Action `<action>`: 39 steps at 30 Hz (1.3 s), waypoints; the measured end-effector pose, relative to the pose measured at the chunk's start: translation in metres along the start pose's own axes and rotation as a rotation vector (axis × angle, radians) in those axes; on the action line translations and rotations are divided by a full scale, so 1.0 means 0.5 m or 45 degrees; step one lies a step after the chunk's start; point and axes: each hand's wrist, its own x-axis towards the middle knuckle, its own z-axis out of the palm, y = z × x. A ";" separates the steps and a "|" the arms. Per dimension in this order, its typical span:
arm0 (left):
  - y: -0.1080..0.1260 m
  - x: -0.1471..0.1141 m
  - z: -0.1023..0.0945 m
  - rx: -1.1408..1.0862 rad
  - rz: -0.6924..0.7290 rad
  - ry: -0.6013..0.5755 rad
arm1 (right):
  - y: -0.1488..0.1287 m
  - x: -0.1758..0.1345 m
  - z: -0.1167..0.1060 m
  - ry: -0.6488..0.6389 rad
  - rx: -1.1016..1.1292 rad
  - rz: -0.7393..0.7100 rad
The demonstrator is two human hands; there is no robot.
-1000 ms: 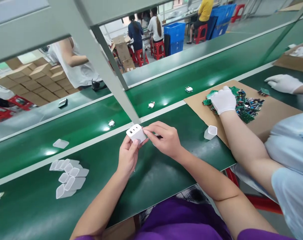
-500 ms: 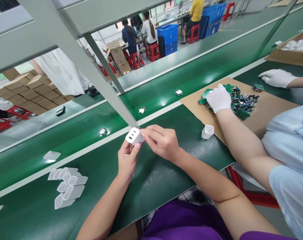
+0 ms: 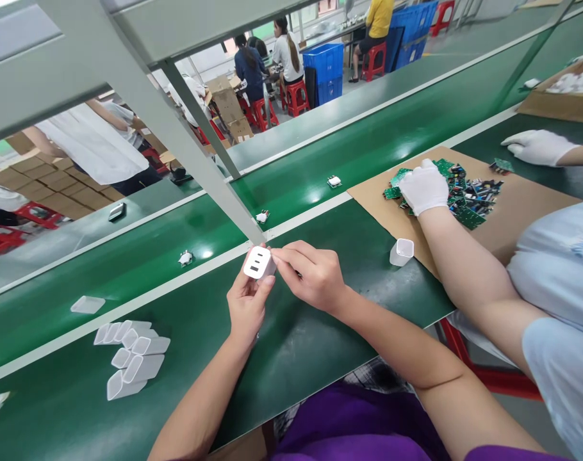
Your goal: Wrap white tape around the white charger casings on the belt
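Observation:
A white wall charger (image 3: 257, 263) with port openings on its end face is held up over the green bench. My left hand (image 3: 246, 301) grips it from below and the left, thumb on the near side. Thumb and fingers of my right hand (image 3: 313, 272) are pinched against its upper right edge; the exact contact is partly hidden. To the left on the bench lies a group of several white open-ended charger housings (image 3: 142, 367). Another open housing (image 3: 402, 252) stands to the right of my hands.
Beyond the bench runs a green conveyor belt (image 3: 387, 137) carrying small white-topped parts (image 3: 186, 258) and a housing (image 3: 88, 305). A grey post (image 3: 214, 179) rises just behind the charger. At right, a co-worker's gloved hand (image 3: 423, 187) touches circuit boards (image 3: 469, 216) on cardboard (image 3: 526, 198).
The charger has turned slightly, so its port face shows more squarely. Parts on the belt have shifted left. A person in white across the belt has moved left.

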 end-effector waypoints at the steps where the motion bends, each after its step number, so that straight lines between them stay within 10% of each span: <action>1: 0.000 0.000 0.000 0.017 0.011 0.006 | -0.001 -0.001 0.001 -0.003 0.006 0.012; 23: -0.019 0.005 -0.027 0.373 0.386 0.032 | -0.009 -0.014 0.012 0.028 0.017 -0.083; 39: 0.014 0.029 -0.005 -0.378 -0.369 -0.106 | 0.025 0.016 0.021 -0.215 1.492 1.255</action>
